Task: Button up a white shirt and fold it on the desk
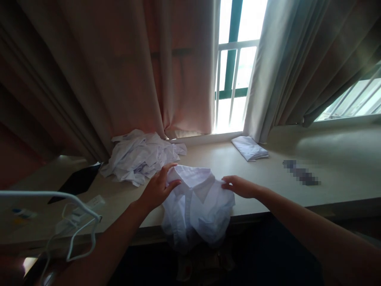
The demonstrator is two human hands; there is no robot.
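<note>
A white collared shirt (pixel 198 202) hangs over the front edge of the desk, its collar up on the desktop and its lower part drooping below. My left hand (pixel 160 186) grips the shirt at the left side of the collar, thumb and fingers pinched on the cloth. At the right shoulder of the shirt, my right hand (pixel 238 186) pinches the fabric between thumb and fingers. Behind my left hand lies a crumpled heap of white cloth (pixel 143 155). A neatly folded white garment (pixel 250 148) rests near the window, beyond my right hand.
On the pale desk (pixel 268 178), a blurred-out item (pixel 301 172) lies at the right. A black flat object (pixel 77 180), a white power strip (pixel 89 206) and a white cable (pixel 71 194) are at the left. Curtains (pixel 184 79) hang behind.
</note>
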